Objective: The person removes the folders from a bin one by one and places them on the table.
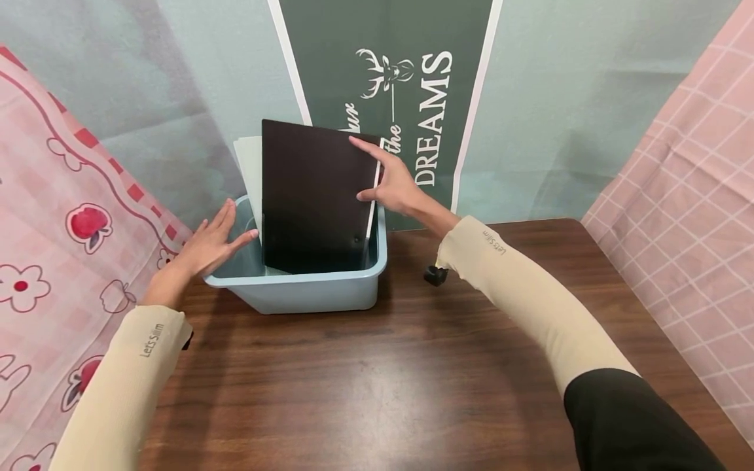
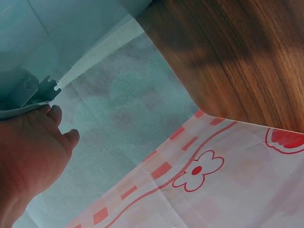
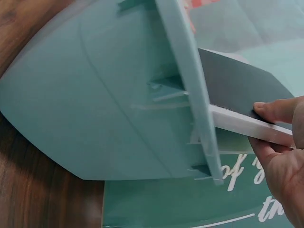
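Observation:
A light blue plastic bin [image 1: 318, 294] stands on the table by the back wall. Upright inside it, leaning a little, is a flat black rectangular board [image 1: 315, 196] with a white side edge; its exact kind is unclear. My right hand [image 1: 393, 184] pinches that board at its right edge, thumb on the dark face; in the right wrist view the fingers [image 3: 268, 154] lie on the other side of the white edge. Behind the board stand pale flat sheets [image 1: 252, 170], mostly hidden. My left hand [image 1: 211, 243] rests on the bin's left rim with fingers extended.
The brown wooden table [image 1: 377, 392] extends in front of the bin and to its right. A green panel with white lettering [image 1: 432, 118] hangs behind. Pink patterned cloths stand at the left [image 1: 53, 216] and right [image 1: 701, 196] sides.

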